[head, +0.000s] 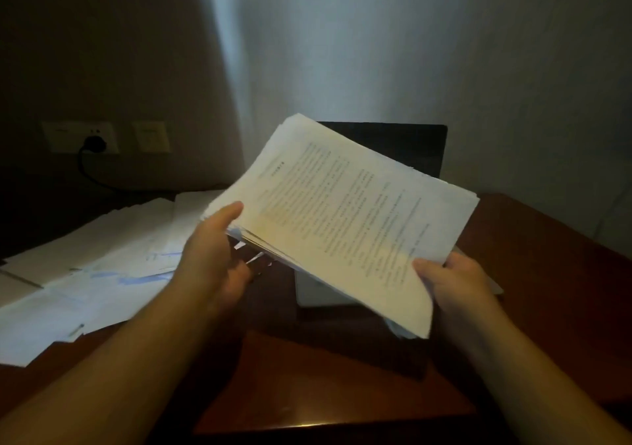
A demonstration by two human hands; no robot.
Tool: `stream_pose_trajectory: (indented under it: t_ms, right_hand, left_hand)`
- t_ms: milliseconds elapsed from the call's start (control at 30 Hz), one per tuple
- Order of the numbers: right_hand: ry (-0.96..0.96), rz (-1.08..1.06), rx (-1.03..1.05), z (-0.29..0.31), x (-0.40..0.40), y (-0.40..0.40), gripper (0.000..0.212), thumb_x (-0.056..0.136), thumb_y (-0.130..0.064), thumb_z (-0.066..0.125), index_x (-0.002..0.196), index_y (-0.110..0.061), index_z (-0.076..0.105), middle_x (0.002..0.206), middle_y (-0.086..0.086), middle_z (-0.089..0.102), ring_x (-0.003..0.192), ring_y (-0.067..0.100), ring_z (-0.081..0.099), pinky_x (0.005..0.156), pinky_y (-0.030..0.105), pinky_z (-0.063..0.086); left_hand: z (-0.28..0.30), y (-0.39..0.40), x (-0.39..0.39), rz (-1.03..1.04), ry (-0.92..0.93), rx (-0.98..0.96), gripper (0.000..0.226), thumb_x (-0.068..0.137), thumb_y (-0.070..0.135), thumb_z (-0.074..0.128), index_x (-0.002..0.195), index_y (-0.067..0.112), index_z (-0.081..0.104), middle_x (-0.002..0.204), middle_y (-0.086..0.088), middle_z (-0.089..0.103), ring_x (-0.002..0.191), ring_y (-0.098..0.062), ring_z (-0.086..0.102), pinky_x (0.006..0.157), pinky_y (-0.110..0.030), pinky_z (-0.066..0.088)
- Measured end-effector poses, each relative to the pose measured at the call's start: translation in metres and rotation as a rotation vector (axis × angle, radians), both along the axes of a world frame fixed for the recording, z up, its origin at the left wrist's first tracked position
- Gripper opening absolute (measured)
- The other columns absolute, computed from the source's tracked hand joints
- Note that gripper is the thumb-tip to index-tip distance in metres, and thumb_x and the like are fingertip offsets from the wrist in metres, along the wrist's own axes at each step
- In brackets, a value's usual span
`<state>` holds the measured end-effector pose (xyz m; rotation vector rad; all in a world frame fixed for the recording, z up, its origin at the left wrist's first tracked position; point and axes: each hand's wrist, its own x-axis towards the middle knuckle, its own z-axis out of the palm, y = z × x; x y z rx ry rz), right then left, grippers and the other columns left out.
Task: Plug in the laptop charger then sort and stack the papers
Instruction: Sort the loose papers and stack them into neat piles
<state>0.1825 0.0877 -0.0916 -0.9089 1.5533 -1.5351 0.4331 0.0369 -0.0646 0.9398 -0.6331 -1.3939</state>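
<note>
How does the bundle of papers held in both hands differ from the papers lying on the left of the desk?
The held bundle is gathered into one thick stack, while the loose papers are spread out and overlapping. The held bundle is lifted and tilted above the desk, gripped by the left hand and right hand; the loose papers lie flat, untouched. Both are white sheets.

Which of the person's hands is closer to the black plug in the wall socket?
Left. The left hand holds the paper stack's edge on the side of the black plug; the right hand grips the far corner.
</note>
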Motion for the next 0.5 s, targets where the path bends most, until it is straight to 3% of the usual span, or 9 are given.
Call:
stream_pose_trajectory:
  t_ms: [100, 200, 267, 367, 433, 500]
  right_hand:
    - [0.078, -0.004, 0.054, 0.005, -0.029, -0.006, 0.015, 0.097, -0.004, 0.055, 0.096, -0.016, 0.063, 0.095, 0.002, 0.069, 0.085, 0.021, 0.066, 0.059, 0.039, 0.054]
    - [0.178, 0.019, 0.09, 0.004, -0.048, -0.014, 0.014, 0.097, -0.006, 0.056, 0.094, -0.017, 0.062, 0.092, -0.002, 0.066, 0.08, 0.016, 0.063, 0.055, 0.032, 0.046]
    - [0.227, 0.051, 0.109, 0.002, -0.056, -0.02, 0.013, 0.097, -0.006, 0.057, 0.093, -0.018, 0.061, 0.093, -0.002, 0.066, 0.081, 0.016, 0.063, 0.057, 0.031, 0.046]
    - [0.285, 0.09, 0.123, 0.001, -0.063, -0.028, 0.018, 0.097, -0.005, 0.056, 0.09, -0.022, 0.059, 0.092, -0.004, 0.064, 0.081, 0.015, 0.061, 0.058, 0.031, 0.045]
    - [0.314, 0.1, 0.134, 0.0, -0.068, -0.034, 0.021, 0.097, -0.006, 0.056, 0.089, -0.025, 0.058, 0.093, -0.004, 0.063, 0.082, 0.016, 0.06, 0.06, 0.032, 0.046]
    - [0.339, 0.101, 0.154, -0.001, -0.075, -0.039, 0.018, 0.098, -0.007, 0.056, 0.091, -0.024, 0.059, 0.095, -0.004, 0.063, 0.084, 0.017, 0.06, 0.061, 0.033, 0.046]
  left_hand:
    - [0.011, -0.008, 0.007, -0.088, -0.014, 0.06, 0.022, 0.098, 0.022, 0.052, 0.106, 0.005, 0.062, 0.094, -0.019, 0.074, 0.089, -0.033, 0.074, 0.069, -0.043, 0.062]
    - [0.01, -0.017, 0.004, -0.162, -0.289, 0.107, 0.029, 0.1, 0.032, 0.05, 0.112, 0.009, 0.064, 0.096, -0.016, 0.076, 0.084, -0.03, 0.075, 0.067, -0.039, 0.06]
    - [0.009, -0.022, -0.004, -0.18, -0.476, 0.13, 0.031, 0.103, 0.038, 0.046, 0.112, 0.015, 0.065, 0.105, -0.015, 0.073, 0.092, -0.033, 0.072, 0.067, -0.038, 0.057]
    - [0.003, -0.025, -0.014, -0.218, -0.756, 0.124, 0.02, 0.102, 0.015, 0.048, 0.117, 0.022, 0.06, 0.114, -0.013, 0.067, 0.1, -0.036, 0.066, 0.066, -0.041, 0.061]
    - [-0.002, -0.022, -0.019, -0.284, -0.748, 0.166, 0.034, 0.1, 0.004, 0.046, 0.122, 0.029, 0.053, 0.109, -0.009, 0.065, 0.095, -0.033, 0.065, 0.058, -0.04, 0.062]
    - [-0.007, -0.021, -0.022, -0.313, -0.703, 0.188, 0.043, 0.098, -0.001, 0.048, 0.128, 0.03, 0.051, 0.114, -0.009, 0.064, 0.103, -0.036, 0.063, 0.06, -0.04, 0.062]
